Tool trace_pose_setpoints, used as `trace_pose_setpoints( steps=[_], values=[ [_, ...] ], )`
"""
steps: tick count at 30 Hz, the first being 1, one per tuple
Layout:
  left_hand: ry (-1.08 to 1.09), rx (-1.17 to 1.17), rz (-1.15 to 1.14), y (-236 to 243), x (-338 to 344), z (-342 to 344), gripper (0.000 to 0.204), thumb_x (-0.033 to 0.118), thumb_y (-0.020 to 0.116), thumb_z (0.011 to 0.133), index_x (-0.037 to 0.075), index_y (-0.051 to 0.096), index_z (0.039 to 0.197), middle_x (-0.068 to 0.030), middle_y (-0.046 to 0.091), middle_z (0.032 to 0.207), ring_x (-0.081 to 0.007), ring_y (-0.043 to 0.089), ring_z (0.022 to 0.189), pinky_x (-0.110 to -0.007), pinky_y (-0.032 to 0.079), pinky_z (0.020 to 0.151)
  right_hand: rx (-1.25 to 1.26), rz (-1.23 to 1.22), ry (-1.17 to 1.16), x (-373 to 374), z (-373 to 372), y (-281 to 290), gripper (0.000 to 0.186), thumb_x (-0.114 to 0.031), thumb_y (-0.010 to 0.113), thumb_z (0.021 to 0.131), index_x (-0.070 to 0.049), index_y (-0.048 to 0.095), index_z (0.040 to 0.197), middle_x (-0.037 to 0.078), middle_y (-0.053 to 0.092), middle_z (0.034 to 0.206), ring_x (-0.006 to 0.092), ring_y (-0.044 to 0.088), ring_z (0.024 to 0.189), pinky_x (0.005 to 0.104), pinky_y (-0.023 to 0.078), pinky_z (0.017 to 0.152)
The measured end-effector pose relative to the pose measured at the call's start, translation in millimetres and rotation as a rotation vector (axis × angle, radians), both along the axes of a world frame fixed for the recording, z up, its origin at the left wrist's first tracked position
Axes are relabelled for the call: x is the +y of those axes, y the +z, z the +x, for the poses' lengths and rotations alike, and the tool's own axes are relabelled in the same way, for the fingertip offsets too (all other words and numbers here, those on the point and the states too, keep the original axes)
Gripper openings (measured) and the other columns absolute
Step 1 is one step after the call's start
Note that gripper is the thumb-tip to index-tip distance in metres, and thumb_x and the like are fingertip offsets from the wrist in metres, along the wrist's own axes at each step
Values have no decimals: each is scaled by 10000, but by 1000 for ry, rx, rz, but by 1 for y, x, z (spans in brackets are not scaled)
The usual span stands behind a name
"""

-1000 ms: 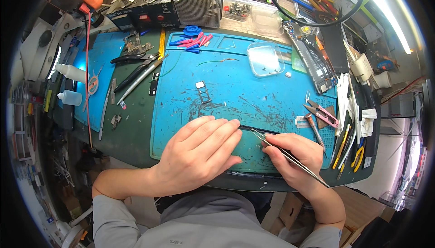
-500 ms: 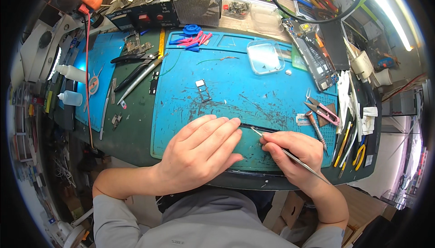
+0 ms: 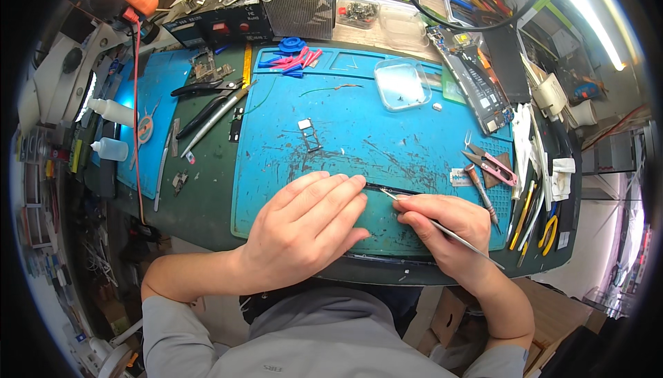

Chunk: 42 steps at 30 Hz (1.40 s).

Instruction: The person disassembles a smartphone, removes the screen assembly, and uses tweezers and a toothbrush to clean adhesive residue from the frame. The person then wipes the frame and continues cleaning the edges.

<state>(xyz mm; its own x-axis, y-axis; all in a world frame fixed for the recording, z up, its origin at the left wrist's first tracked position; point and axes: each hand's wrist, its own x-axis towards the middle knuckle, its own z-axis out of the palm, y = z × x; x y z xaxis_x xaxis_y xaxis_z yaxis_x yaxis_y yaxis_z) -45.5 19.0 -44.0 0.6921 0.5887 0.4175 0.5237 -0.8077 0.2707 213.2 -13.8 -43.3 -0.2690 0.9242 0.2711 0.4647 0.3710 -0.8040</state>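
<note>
My left hand [image 3: 307, 229] lies outstretched over the near middle of the blue work mat [image 3: 276, 171], fingers side by side and thumb apart. Its fingertips meet the left end of a narrow dark strip [image 3: 404, 191]; what lies under the palm is hidden. From the right, my right hand [image 3: 449, 229] pinches a slender, pointed metal tool [image 3: 461, 241]. The tool's tip touches or nearly touches the strip, close to my left fingertips. Farther up the mat sits a small dark card-tray-like frame [image 3: 310, 138] with a white square at its top.
A clear plastic box [image 3: 402, 85] stands at the mat's far side. Pink-handled snips [image 3: 494, 165], a razor blade [image 3: 461, 177] and a screwdriver [image 3: 482, 197] lie right of my right hand. Cutting pliers [image 3: 207, 88] and an opened device board [image 3: 473, 81] flank the mat.
The tool's tip has shifted slightly up and left along the strip, with my right hand nearly in place. My left hand stays where it was. The whole view has moved a little.
</note>
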Motion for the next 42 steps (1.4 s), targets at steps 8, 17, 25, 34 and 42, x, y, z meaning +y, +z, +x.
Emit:
trace_pose_setpoints(
  steps=[8,17,25,34,42],
  values=[
    [8,-43,-22,-1,0,0,394,166,858,835,10,686,1153,-144,729,1294,-299,709,1142,-451,551,1006,27,4,15,1,1,-3,210,-56,812,923,5,784,1122,159,810,1069,288,800,924,341,622,790],
    [21,-27,2,1,-3,-1,428,176,870,826,6,688,1175,-140,729,1277,-308,713,1116,-438,559,985,40,26,8,0,0,-6,208,-64,810,929,-4,786,1127,148,813,1069,280,800,913,330,622,777],
    [-23,-54,-60,13,18,3,420,90,838,836,-5,699,1221,-135,730,1148,-319,713,1008,-415,576,885,90,27,4,0,1,-11,213,-66,817,928,-5,789,1130,138,815,1056,257,793,872,318,613,751],
    [-142,-155,-22,0,36,26,441,43,822,836,22,722,1265,-98,740,956,-271,713,858,-388,585,740,142,-53,-130,-9,3,-6,167,-24,770,934,21,791,1094,130,802,909,176,761,757,276,578,685],
    [-127,-111,93,-3,36,26,471,70,840,834,35,733,1292,-48,738,868,-214,707,751,-339,578,642,288,21,-277,-11,0,-9,126,-8,742,939,49,779,1046,103,785,824,130,739,703,262,562,642]
  ],
)
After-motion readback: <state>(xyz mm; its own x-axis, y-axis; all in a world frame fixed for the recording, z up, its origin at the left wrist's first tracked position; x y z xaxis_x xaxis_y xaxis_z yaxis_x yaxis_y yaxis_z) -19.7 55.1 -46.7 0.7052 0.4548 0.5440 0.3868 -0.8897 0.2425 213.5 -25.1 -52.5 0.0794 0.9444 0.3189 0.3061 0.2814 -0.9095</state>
